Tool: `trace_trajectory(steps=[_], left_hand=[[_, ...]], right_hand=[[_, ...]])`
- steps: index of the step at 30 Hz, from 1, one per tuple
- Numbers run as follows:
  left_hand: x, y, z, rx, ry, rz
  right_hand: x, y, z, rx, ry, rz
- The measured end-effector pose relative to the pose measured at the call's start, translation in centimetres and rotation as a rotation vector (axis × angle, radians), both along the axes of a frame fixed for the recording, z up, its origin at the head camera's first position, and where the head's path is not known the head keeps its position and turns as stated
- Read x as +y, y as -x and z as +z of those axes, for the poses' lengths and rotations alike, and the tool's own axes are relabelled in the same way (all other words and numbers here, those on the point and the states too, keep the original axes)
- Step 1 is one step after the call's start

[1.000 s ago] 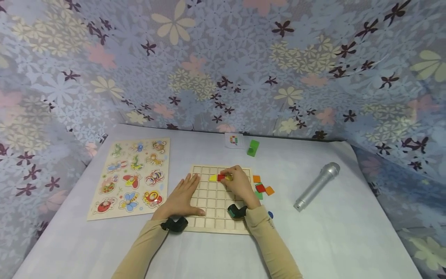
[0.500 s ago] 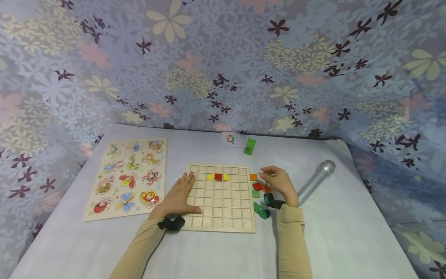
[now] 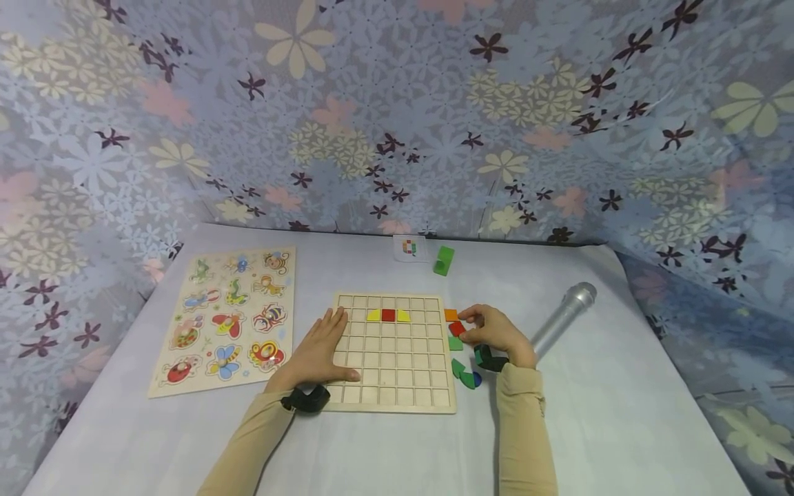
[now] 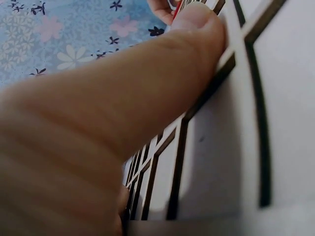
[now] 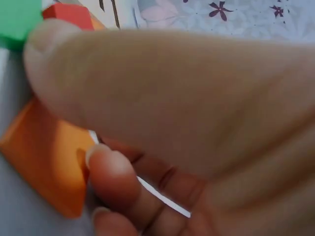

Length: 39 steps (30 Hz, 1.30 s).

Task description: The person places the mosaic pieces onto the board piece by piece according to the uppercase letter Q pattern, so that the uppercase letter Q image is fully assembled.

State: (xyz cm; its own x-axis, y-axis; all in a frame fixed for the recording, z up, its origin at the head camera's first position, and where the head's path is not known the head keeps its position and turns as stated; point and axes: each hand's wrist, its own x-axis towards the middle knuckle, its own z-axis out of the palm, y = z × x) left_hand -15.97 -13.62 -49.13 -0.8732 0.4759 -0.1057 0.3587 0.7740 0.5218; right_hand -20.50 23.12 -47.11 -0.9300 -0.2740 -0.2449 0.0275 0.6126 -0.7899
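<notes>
In the head view, a wooden grid board (image 3: 381, 358) lies at the middle of the table. Two yellow tiles (image 3: 404, 315) flank a red square tile (image 3: 388, 315) in its upper rows. My left hand (image 3: 316, 351) rests on the board's left side, fingers straight, thumb apart; the left wrist view has the thumb (image 4: 162, 78) lying across the grid. Right of the board, my right hand (image 3: 496, 332) pinches another red tile (image 3: 457, 328) between thumb and finger. An orange tile (image 5: 54, 157) sits below the thumb in the right wrist view, close by the other fingers.
Beside the board lie an orange tile (image 3: 451, 315), a green square (image 3: 455, 344), several green pieces (image 3: 467, 380) and a blue one (image 3: 477, 379). A silver microphone (image 3: 566, 317) stretches right; an insect puzzle (image 3: 226, 317), pattern card (image 3: 409, 249) and green block (image 3: 444, 261) surround the board.
The right hand has let go of a yellow tile on the board, moved right to the loose tiles and come down to the red one there. The left hand stays on the board.
</notes>
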Motion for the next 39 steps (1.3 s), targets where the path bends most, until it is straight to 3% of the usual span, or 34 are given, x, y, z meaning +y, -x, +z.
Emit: trace_trajectory(steps=[2,13,18,21,25,29,32,35,39], left_hand=[[0.0,0.0,0.0,-0.003,0.001,0.001],[-0.1,0.0,-0.2,0.005,0.011,-0.003],[0.0,0.0,-0.2,0.002,0.014,0.001],[0.0,0.0,-0.2,0.005,0.014,0.0],[0.0,0.0,-0.2,0.008,0.017,-0.003],[-0.1,0.0,-0.1,-0.002,0.012,-0.004],[-0.1,0.0,-0.1,-0.01,0.009,-0.003],[0.0,0.0,-0.3,-0.006,0.006,-0.001],[0.0,0.1,-0.4,-0.001,0.014,0.004]], right_hand=[[0.1,0.3,-0.6,-0.004,-0.02,-0.017],[-0.8,0.6,-0.6,0.054,-0.131,-0.13],[-1.3,1.0,-1.3,0.132,-0.057,-0.272],[-1.9,1.1,-1.4,0.132,0.039,-0.36],[-3.1,1.2,-1.3,0.098,0.2,-0.41],[-4.7,1.1,-1.0,0.051,0.295,-0.355],[-5.9,0.8,-0.7,0.0,0.309,-0.267],[-7.0,0.5,-0.3,-0.053,0.293,-0.134],[-8.2,0.0,0.0,-0.125,0.274,0.11]])
